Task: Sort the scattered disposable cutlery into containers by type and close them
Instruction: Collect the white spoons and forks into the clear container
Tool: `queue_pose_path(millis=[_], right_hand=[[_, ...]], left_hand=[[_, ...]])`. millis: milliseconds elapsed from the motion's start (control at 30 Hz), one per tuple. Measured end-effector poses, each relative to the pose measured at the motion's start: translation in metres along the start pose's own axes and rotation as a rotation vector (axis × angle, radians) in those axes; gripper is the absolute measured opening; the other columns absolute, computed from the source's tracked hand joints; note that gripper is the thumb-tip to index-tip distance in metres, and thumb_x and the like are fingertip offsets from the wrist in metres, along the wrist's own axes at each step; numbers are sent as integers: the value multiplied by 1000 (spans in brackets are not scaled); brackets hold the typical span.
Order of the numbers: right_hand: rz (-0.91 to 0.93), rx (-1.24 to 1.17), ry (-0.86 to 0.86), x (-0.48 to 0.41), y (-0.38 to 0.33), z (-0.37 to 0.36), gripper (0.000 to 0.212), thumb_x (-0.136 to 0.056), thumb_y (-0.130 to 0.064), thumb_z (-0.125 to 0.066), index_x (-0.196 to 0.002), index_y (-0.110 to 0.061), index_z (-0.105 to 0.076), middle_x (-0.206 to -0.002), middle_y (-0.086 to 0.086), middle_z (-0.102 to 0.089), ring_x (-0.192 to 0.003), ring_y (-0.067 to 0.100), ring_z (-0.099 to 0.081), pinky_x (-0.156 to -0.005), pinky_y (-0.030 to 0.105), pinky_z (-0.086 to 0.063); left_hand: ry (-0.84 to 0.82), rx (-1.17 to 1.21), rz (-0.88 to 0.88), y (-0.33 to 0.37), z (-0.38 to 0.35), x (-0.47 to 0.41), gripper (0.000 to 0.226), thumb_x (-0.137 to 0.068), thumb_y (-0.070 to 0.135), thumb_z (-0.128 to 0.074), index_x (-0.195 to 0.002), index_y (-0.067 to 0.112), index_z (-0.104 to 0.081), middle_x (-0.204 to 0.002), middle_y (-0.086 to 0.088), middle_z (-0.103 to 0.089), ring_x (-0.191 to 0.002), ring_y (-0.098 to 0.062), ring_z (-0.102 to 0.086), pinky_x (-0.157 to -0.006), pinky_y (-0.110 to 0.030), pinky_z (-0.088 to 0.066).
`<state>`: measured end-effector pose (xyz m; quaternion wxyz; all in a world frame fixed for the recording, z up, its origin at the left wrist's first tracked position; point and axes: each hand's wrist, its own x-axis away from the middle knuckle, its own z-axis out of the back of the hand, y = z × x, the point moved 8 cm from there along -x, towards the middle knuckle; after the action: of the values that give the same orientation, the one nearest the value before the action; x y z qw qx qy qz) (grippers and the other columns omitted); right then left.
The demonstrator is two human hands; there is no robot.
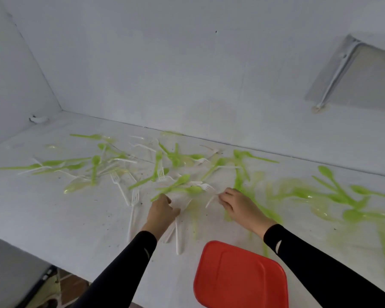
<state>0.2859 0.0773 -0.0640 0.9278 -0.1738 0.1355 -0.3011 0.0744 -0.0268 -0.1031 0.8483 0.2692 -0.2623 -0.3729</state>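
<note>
Green spoons [178, 181] and white forks [134, 197] lie scattered over a white table [76, 218]. My left hand [161, 213] grips a bunch of white forks [177, 238] whose handles stick out toward me. My right hand [238, 207] pinches one white fork [211, 200] just right of the bunch. A red lid [240, 276] lies flat near the table's front edge, between my forearms. More green spoons [342, 196] lie to the right, blurred.
White walls close the table at the back and left. A grey tray-like panel [365, 76] leans on the back wall at the upper right. The table's front left edge drops to the floor [65, 287].
</note>
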Motion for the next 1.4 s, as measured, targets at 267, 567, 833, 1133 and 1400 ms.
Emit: queue_pose_path(millis=[267,567,833,1133,1400], right_hand=[[-321,-112,-174,-47,13,-10,61,-93,3,-45,-147,-16,-26,-101,9,-56,-87,22,-56,-72,33,-45],[-316,-7,-202,-67,31,-33,59,-92,-45,-59,-137,-14,-39,-129,8,-52,-116,28,-56,-92,39,-47],[-304,-215,135,-76,48,16,21,-87,-27,-65,-87,-15,-48,-73,-10,-51,-63,10,-46,-57,28,-34],[-360,-861,427,-109,56,93,22,-91,-2,-48,-81,-16,-34,-82,4,-72,-51,6,-42,-51,20,-31],[-559,-453,79,-133,79,53,20,-97,-27,-44,-94,-9,-52,-61,3,-59,-45,15,-59,-53,26,-50]], left_hand=[[41,21,-134,22,-6,-15,10,-83,13,-67,-84,12,-58,-82,-1,-56,-80,-20,-53,-61,-25,-34],[-58,-73,-346,48,-19,-35,35,-90,32,-66,-112,8,-53,-95,-3,-61,-88,-20,-59,-68,-21,-34],[-218,-159,-445,47,-41,-46,36,-74,39,-82,-91,18,-59,-89,4,-53,-84,-15,-50,-65,-13,-34],[-237,-116,-376,39,-33,-56,41,-74,40,-82,-71,17,-48,-74,6,-43,-66,-7,-40,-57,-16,-31],[-238,11,-296,41,-15,-63,53,-73,59,-72,-66,18,-39,-60,8,-38,-54,-7,-29,-52,-22,-27]])
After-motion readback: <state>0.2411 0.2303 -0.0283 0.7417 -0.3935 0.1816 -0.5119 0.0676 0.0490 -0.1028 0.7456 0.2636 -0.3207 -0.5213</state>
